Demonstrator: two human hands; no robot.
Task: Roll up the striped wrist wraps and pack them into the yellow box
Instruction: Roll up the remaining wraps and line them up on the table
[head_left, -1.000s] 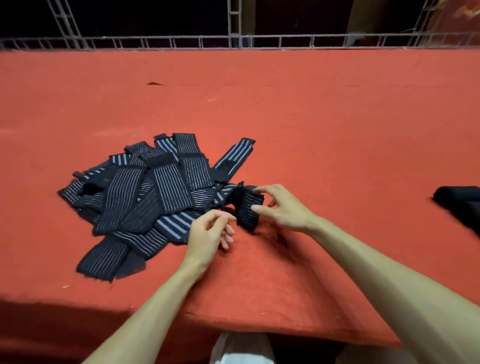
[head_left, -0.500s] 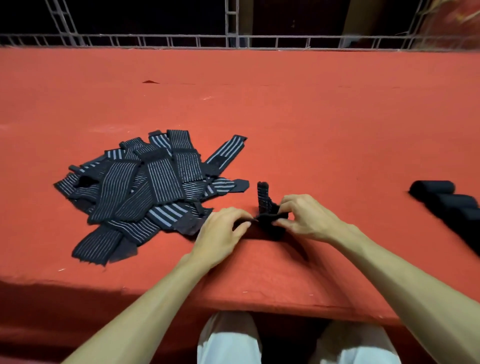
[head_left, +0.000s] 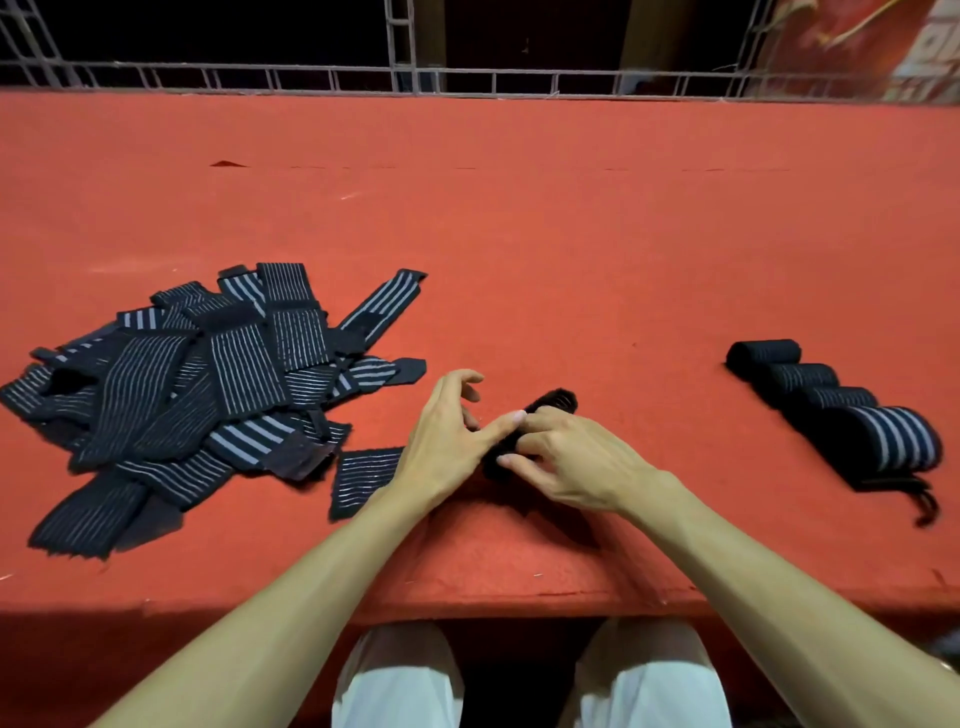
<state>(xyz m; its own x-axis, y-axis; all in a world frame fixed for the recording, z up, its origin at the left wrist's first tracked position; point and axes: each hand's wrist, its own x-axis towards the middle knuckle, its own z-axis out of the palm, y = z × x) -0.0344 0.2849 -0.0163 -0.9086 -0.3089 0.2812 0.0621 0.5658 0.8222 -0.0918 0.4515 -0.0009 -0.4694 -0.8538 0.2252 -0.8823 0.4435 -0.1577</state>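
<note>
Wrist wrap (head_left: 553, 405): dark and half rolled, lying near the middle of the front edge of the red surface (head_left: 519, 234), between both hands. A flat striped tail (head_left: 363, 480) shows from under the left wrist.
Right hand (head_left: 576, 462): fingers curled round the roll, gripping it from the right.
Left hand (head_left: 447, 436): thumb stretched onto the roll beside the right fingertips, fingers bent above the cloth. Whether it pinches the wrap cannot be told.
Loose wraps (head_left: 208, 374): a flat, overlapping heap toward the left edge, just beside the tail.
Rolled wraps (head_left: 831, 410): four rolls in a touching row toward the right edge, well apart from the hands.
Railing (head_left: 467, 80): metal bars along the far edge.
</note>
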